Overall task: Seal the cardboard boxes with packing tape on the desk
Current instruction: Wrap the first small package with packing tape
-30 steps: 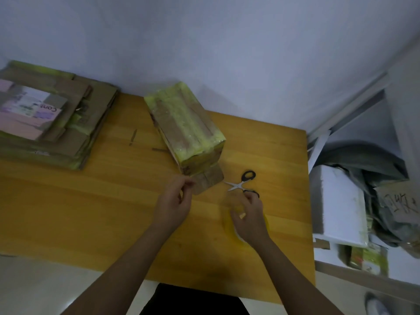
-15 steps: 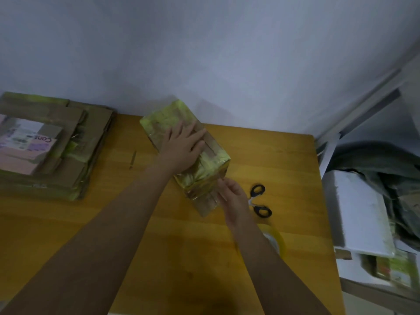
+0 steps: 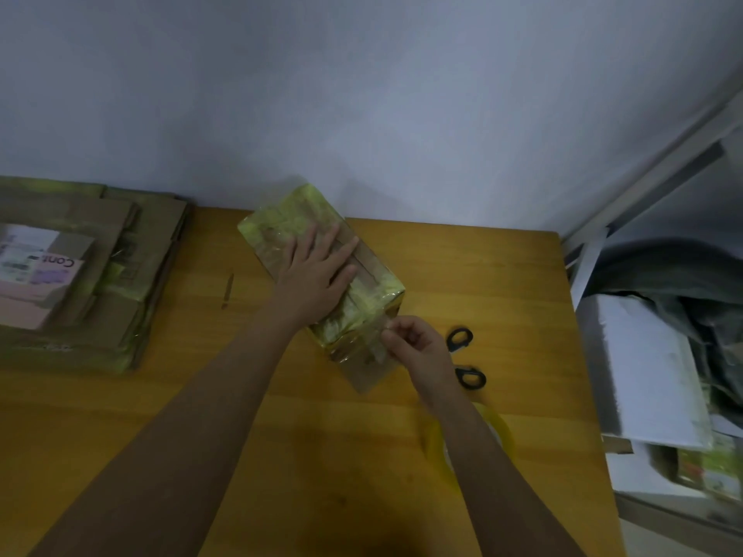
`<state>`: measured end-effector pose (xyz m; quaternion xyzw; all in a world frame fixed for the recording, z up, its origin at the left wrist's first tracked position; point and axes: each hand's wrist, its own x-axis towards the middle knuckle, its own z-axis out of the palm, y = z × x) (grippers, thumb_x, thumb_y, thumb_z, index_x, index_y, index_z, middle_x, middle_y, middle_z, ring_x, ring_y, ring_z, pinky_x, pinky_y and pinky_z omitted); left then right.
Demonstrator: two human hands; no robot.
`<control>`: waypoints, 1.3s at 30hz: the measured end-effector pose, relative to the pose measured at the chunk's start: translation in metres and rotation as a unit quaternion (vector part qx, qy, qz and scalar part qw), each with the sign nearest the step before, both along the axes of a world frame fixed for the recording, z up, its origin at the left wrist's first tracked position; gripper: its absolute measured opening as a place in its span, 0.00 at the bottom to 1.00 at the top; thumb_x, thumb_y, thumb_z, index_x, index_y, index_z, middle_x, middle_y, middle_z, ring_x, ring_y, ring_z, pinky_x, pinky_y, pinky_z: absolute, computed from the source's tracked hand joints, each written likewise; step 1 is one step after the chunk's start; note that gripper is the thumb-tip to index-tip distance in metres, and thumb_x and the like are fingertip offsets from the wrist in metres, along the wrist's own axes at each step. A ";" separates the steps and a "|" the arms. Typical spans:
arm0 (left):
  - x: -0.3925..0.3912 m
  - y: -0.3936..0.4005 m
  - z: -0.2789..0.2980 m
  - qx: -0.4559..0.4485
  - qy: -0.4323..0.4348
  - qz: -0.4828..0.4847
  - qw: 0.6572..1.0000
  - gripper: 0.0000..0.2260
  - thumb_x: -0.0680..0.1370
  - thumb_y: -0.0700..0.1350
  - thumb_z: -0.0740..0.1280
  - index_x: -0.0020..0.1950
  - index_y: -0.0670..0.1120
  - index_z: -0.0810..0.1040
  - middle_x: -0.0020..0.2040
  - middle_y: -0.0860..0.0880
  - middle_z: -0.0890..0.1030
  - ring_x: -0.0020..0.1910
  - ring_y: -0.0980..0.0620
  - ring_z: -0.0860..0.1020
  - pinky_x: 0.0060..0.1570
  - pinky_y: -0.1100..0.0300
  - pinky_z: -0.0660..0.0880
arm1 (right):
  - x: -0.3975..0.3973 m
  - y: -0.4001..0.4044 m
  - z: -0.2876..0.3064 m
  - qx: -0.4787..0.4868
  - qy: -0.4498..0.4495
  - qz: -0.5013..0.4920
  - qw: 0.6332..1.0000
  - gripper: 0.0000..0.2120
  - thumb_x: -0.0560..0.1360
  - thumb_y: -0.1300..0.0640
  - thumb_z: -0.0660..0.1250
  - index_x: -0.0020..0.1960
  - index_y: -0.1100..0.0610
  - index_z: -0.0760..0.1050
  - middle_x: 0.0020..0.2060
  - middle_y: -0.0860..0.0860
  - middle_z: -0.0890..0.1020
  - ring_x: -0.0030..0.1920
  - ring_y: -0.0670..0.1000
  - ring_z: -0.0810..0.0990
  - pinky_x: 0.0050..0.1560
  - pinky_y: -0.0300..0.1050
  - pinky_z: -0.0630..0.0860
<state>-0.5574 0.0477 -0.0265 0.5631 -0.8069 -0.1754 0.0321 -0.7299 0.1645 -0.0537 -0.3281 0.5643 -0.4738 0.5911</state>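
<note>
Under our right forearm lies the tape roll point(image 3: 502, 432) on the tabletop point(image 3: 281, 436), scissors point(image 3: 462, 355) just beside the right hand point(image 3: 418, 347). That grip is pinched shut at the near end of the cardboard box point(image 3: 370, 283), seemingly on a tape edge, though we cannot tell for sure. Beyond it, the left hand point(image 3: 317, 271) presses flat and open on the box top. We judge this end is being sealed; next, smooth the tape down. Far left, the flat cardboard stack point(image 3: 100, 283) bears a label reading "Cont"
</note>
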 end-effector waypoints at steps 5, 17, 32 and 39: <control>0.001 -0.002 -0.005 0.006 -0.005 -0.010 1.000 0.31 0.76 0.66 0.39 0.78 0.60 0.53 0.80 0.55 0.46 0.78 0.51 0.40 0.75 0.49 0.37 | -0.001 0.005 -0.010 -0.006 0.057 -0.035 0.998 0.11 0.74 0.64 0.72 0.52 0.51 0.79 0.38 0.52 0.78 0.40 0.46 0.78 0.45 0.41 0.79; 0.004 0.001 -0.017 -0.034 -0.021 -0.002 0.999 0.32 0.74 0.67 0.36 0.77 0.62 0.52 0.80 0.56 0.49 0.78 0.51 0.43 0.73 0.52 0.38 | 0.039 -0.007 -0.044 -0.004 0.101 -0.128 0.987 0.11 0.75 0.61 0.72 0.49 0.51 0.71 0.44 0.53 0.77 0.43 0.54 0.76 0.43 0.49 0.77; 0.002 0.001 -0.024 -0.057 -0.037 0.005 0.998 0.32 0.74 0.66 0.35 0.77 0.62 0.51 0.80 0.55 0.49 0.78 0.50 0.44 0.73 0.50 0.38 | 0.049 -0.027 -0.024 0.085 -0.224 -0.162 0.957 0.24 0.76 0.69 0.48 0.25 0.59 0.72 0.22 0.52 0.74 0.27 0.51 0.73 0.35 0.46 0.70; 0.002 0.003 -0.022 -0.066 -0.052 0.001 0.996 0.31 0.75 0.65 0.36 0.78 0.61 0.52 0.80 0.54 0.51 0.78 0.49 0.46 0.74 0.49 0.40 | 0.037 -0.020 -0.055 0.153 -0.007 -0.064 0.986 0.20 0.78 0.72 0.59 0.33 0.56 0.78 0.42 0.57 0.80 0.50 0.57 0.79 0.59 0.57 0.76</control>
